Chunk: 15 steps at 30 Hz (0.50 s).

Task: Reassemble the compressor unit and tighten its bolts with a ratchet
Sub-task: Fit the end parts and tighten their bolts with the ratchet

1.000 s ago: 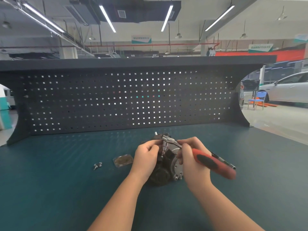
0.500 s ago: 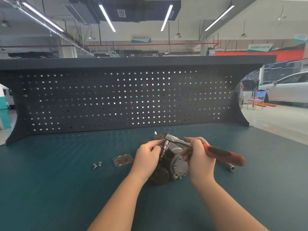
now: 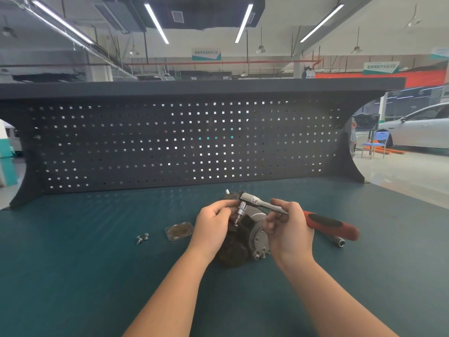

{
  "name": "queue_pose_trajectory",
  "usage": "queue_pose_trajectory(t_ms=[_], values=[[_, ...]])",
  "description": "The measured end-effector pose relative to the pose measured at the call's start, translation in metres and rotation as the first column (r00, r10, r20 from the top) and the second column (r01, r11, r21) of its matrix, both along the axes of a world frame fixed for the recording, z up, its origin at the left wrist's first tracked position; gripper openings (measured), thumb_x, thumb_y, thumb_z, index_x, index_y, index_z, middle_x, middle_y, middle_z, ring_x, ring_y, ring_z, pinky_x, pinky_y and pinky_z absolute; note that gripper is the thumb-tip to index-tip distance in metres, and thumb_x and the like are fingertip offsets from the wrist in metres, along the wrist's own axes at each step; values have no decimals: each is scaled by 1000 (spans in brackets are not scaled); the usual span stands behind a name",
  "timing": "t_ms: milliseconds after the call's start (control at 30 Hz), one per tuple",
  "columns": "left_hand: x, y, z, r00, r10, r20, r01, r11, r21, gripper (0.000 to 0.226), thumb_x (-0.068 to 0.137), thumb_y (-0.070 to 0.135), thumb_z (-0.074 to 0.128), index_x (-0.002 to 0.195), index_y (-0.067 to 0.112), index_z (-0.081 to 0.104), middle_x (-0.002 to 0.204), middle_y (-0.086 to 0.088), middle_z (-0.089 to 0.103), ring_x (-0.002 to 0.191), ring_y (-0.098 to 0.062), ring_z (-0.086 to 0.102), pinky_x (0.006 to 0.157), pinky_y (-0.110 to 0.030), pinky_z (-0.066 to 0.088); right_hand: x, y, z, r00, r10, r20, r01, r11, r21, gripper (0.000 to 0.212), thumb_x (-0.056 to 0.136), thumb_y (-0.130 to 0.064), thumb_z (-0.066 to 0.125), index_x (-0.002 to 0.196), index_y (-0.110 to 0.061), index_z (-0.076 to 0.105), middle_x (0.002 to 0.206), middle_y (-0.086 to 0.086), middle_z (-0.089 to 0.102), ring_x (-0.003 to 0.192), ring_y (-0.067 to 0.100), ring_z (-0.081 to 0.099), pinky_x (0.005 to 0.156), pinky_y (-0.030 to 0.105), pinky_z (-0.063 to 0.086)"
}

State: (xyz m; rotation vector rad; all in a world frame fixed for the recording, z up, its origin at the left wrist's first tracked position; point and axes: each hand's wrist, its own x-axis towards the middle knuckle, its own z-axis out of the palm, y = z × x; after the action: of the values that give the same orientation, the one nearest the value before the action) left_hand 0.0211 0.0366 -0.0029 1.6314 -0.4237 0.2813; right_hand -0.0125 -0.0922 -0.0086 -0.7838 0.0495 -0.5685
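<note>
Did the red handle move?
Yes. The ratchet handle swung right and away, toward the pegboard, pivoting about the compressor.

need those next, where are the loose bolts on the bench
In the head view, the loose bolts lie on the green bench, left of the small square plate and the left hand.

A dark perforated metal pegboard is standing along the back edge of the teal-topped workbench. Beyond it, a white car is sitting behind a blue plastic chair, and what may be signs are hanging under long ceiling strip lights.
</note>
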Motion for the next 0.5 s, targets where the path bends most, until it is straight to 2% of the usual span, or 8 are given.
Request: queue_pose_trajectory(t_ms=[133,267,500], values=[[4,4,-2,999,-32,23,31,998,63,32,98,7,50,96,32,70,90,17,74,83,6,67,67,-6,47,1,-2,1,999,39,0,-39,994,105,15,86,-4,47,85,2,62,49,6,49,41,14,39,42,24,31],[8,6,-4,998,-54,20,52,995,79,23,97,9,57,106,23,72,93,13,75,87,1,70,74,-10,51,2,-3,1,998,56,-8,-55,991,124,16,86,-4,46,86,2,61,49,5,48,41,14,38,43,24,30],[9,6,-3,997,-57,54,49,989,142,29,96,9,59,91,37,67,87,22,73,86,6,68,74,-7,50,6,-4,-3,999,49,-19,-47,992,117,17,87,-5,46,84,2,62,49,5,49,41,13,40,41,23,31]])
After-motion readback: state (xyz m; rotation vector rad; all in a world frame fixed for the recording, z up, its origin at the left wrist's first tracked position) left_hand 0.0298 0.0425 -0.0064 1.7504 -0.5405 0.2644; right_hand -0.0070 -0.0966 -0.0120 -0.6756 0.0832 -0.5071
